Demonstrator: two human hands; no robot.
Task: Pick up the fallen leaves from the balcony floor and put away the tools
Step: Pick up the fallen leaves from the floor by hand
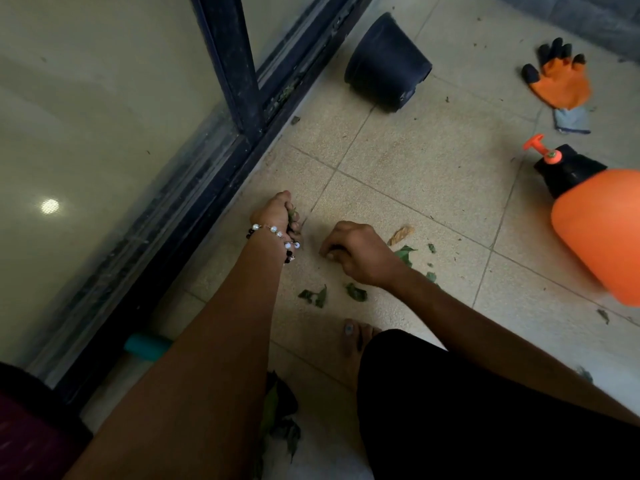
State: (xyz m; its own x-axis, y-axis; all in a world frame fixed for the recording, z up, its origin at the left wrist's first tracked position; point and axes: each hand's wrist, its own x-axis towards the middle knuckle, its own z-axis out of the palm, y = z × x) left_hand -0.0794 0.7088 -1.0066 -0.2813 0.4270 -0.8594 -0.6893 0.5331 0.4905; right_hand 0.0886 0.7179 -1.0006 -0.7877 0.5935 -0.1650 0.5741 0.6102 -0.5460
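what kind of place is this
Likely a home balcony used for gardening: a tiled floor beside a sliding glass door, with a tipped black plant pot, an orange sprayer and a garden glove lying about.

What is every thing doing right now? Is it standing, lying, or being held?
Left hand: grips green leaves.
Right hand: curled, fingertips at the floor.
Loose leaves: lying on the tiles.
Pot: tipped on its side.
Glove: lying flat.
Sprayer: lying on its side.
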